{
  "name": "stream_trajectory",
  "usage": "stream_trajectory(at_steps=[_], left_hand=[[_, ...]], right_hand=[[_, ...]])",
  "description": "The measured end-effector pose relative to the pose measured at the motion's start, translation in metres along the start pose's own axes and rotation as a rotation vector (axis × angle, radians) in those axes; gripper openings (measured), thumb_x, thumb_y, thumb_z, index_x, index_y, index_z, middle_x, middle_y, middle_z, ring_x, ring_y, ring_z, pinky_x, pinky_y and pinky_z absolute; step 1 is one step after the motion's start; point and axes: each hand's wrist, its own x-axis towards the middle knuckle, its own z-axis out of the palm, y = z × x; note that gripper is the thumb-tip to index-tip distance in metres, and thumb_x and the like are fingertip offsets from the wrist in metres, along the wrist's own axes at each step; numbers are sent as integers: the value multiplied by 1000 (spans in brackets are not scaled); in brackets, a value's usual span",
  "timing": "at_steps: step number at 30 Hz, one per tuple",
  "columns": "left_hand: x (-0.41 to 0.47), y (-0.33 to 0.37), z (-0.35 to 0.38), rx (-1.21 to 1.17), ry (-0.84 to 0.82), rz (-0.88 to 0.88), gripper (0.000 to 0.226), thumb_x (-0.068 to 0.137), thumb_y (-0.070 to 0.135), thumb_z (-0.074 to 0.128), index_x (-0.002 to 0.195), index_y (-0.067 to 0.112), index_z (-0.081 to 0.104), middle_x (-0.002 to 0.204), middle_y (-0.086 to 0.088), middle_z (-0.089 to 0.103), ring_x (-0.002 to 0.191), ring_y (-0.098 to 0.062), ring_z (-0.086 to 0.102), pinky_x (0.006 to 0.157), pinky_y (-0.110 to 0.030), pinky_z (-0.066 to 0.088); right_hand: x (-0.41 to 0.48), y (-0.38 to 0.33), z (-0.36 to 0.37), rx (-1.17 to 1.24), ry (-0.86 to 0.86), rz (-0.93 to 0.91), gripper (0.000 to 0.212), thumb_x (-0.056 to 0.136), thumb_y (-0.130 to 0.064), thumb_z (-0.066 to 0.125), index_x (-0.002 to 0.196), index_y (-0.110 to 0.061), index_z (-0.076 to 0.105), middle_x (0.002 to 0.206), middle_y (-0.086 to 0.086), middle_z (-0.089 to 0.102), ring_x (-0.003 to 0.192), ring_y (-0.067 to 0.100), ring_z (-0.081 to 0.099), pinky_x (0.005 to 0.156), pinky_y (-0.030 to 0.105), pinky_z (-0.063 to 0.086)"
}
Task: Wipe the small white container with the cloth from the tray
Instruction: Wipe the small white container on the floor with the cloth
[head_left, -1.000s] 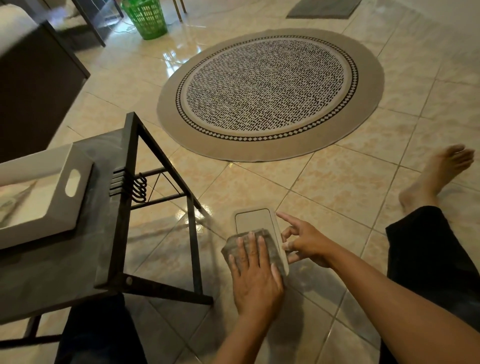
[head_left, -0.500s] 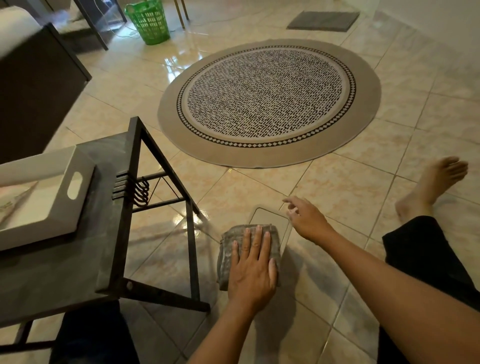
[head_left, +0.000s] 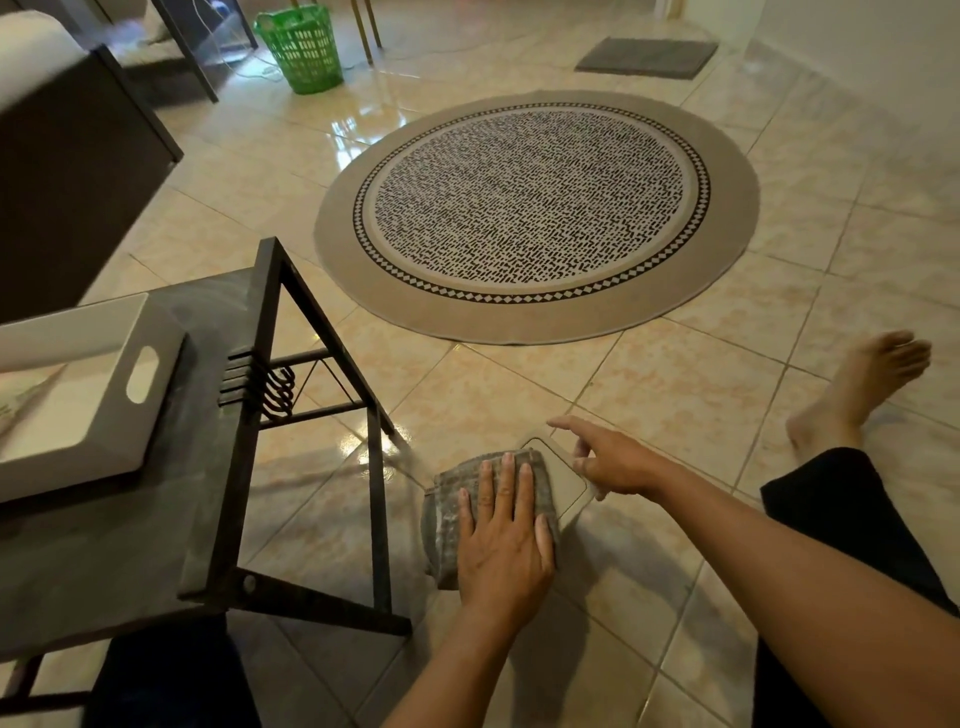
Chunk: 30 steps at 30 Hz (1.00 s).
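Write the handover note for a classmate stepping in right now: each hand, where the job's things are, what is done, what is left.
Left hand: flat, palm down, pressing the grey cloth onto the small white container.
Right hand: open, fingers steadying the container's right edge.
Container lies on the floor tiles beside the dark table; the white tray sits on that table.
Done: cloth fetched, wiping under way.
Left: wipe the uncovered far end, probably the sides too.

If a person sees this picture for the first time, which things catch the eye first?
First, the large round beige rug with a black-and-white patterned centre, lying on the glossy tiled floor. Nearer, the left hand presses a grey cloth flat onto a small white container, which the right hand steadies at its edge.
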Motion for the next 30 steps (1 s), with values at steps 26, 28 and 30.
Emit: stream_trajectory(at_steps=[26, 28, 30], left_hand=[[19, -5, 6, 19, 34, 128, 68, 96, 62, 15, 153, 41, -16, 164, 1, -20, 149, -26, -23, 116, -46, -22], [25, -3, 1, 40, 26, 88, 69, 95, 61, 13, 153, 39, -17, 163, 1, -23, 148, -25, -26, 115, -48, -23], [20, -4, 0, 37, 17, 37, 70, 94, 61, 13, 153, 38, -18, 162, 0, -25, 146, -24, -30, 116, -51, -21]], right_hand=[[-19, 8, 12, 348, -89, 18, 61, 88, 13, 56, 132, -29, 49, 95, 12, 54, 73, 26, 66, 75, 53, 62], [-17, 8, 12, 345, -86, 7, 61, 89, 13, 56, 134, -28, 48, 93, 12, 55, 74, 27, 66, 76, 54, 62], [-17, 7, 13, 341, -84, 1, 61, 89, 12, 58, 135, -28, 49, 94, 13, 56, 75, 27, 66, 74, 53, 63]])
